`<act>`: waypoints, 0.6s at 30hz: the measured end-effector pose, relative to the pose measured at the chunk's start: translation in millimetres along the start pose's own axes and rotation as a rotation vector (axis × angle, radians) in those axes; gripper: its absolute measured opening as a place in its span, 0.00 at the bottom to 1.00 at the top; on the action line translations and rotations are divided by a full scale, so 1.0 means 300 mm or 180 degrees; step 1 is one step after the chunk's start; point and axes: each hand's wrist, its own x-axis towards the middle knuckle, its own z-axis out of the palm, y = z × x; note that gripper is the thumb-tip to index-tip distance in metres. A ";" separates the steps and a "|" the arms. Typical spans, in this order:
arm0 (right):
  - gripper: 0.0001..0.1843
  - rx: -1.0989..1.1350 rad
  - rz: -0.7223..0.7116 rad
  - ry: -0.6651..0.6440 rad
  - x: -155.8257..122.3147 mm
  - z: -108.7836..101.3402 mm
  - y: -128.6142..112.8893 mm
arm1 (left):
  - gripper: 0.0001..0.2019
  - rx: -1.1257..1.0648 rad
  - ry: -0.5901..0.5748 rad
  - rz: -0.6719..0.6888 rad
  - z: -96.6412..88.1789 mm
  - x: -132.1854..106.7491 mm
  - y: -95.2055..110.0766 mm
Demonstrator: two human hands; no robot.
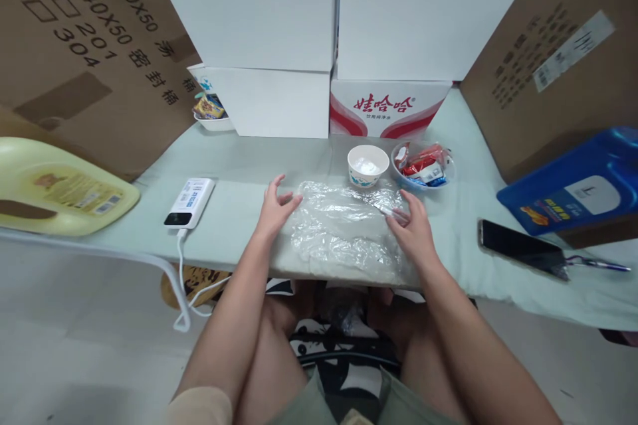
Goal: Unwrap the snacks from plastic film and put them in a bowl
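Note:
A crinkled sheet of clear plastic film [343,229] lies spread on the table in front of me, reaching its near edge. My left hand [274,209] is at the film's left edge, fingers apart and curved, with nothing visible in them. On the opposite side, my right hand [415,229] rests at the film's right edge, its thumb and fingers spread. A thin dark line shows by its fingertips; I cannot tell what it is. Just behind the film stands a white paper bowl [367,176] with something whitish inside. Beside it, a clear bowl [451,172] holds several wrapped snacks [423,165].
At left are a white power bank [190,202] with a cable and a yellow jug [64,186]. A phone [521,248], a pen [605,265] and a blue bottle [573,179] lie at right. White boxes [274,103] and brown cartons [94,46] wall the back and sides.

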 end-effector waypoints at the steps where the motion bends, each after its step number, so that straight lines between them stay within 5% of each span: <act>1: 0.33 -0.0360 -0.0202 0.0118 -0.006 -0.005 -0.002 | 0.37 0.0221 -0.0012 0.0106 -0.003 -0.008 -0.005; 4: 0.24 -0.1216 -0.0858 0.0329 -0.022 -0.013 -0.017 | 0.31 0.0877 -0.0017 0.0675 -0.005 -0.033 -0.006; 7: 0.23 -0.1519 -0.1356 -0.0299 -0.032 -0.010 -0.030 | 0.20 0.1426 -0.0708 0.1325 -0.001 -0.049 0.003; 10: 0.27 -0.2001 -0.1397 -0.0876 -0.037 -0.004 -0.025 | 0.26 0.1943 -0.1632 0.1290 -0.006 -0.049 0.003; 12: 0.26 -0.2252 -0.1302 -0.0979 -0.035 -0.006 -0.012 | 0.33 0.2170 -0.1907 0.1162 -0.018 -0.042 -0.006; 14: 0.21 -0.2291 -0.1261 -0.0993 -0.027 -0.012 0.003 | 0.32 0.2188 -0.1962 0.1123 -0.035 -0.034 -0.017; 18: 0.13 -0.1941 -0.1304 -0.0928 -0.012 -0.028 0.022 | 0.14 0.1914 -0.1730 0.1132 -0.058 -0.032 -0.022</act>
